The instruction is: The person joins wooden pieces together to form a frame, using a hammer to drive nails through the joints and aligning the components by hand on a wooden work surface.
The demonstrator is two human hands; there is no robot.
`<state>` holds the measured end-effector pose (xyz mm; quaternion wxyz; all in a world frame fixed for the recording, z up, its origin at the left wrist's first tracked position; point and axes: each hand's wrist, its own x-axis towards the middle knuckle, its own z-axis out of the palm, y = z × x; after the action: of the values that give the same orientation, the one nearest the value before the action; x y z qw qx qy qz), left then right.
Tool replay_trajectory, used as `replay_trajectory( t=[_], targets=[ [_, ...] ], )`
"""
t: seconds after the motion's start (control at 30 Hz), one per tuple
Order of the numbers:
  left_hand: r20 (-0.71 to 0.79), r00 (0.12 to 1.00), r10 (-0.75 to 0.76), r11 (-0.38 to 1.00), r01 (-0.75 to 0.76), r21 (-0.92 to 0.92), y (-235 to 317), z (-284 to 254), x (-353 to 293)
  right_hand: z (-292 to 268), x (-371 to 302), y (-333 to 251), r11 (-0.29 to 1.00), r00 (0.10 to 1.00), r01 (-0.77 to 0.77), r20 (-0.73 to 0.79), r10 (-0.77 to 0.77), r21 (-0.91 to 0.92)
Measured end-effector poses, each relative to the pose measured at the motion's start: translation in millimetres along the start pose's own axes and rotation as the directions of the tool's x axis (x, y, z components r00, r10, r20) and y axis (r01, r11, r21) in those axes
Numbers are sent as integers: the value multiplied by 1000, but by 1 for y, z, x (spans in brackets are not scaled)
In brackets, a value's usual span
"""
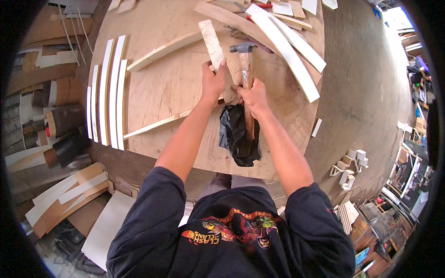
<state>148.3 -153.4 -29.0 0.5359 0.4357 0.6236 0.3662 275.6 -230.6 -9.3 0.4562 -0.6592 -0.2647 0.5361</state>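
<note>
Fingers wrapped around it, my left hand (214, 82) grips a short pale wooden board (211, 41) that slants up and away over the table. Close beside it, my right hand (252, 96) is closed on the wooden handle of a hammer (246, 65), whose dark metal head points away from me. My right fingertips are near the board's lower end; whether they also pinch something there is hidden. Below that hand, a black plastic bag (233, 132) lies near the table's front edge, partly under the hammer handle. A thin wooden slat (160, 124) reaches toward the board from the left.
A plywood table (185, 150) carries a longer wooden strip (164, 50), several white-faced strips (106, 92) at left, and curved-looking white boards (289, 55) at far right. Dark nails (237, 33) lie near the back. Offcuts (350, 164) stand on the floor at right; boards (69, 197) are piled at left.
</note>
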Motion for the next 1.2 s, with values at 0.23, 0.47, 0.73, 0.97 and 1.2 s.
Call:
replay_trajectory(
  t=[0.23,0.47,0.73,0.97,1.2],
  targets=[
    [164,985,-60,991,78,-107,6,5,2,-7,1,12,999,999,-19,-32,21,49],
    [223,969,-102,989,124,-86,10,-1,-5,-43,-53,32,988,977,0,-209,-32,-153],
    [258,963,-72,992,96,-81,10,-1,-4,-54,-104,79,886,953,-156,-301,20,-437],
    [249,964,-88,991,109,-73,12,-4,-7,-83,-134,98,825,916,-173,-395,-66,-538],
    [303,953,-33,990,73,-123,9,-4,-3,-109,-142,89,855,920,-42,-354,-169,-517]
  ],
)
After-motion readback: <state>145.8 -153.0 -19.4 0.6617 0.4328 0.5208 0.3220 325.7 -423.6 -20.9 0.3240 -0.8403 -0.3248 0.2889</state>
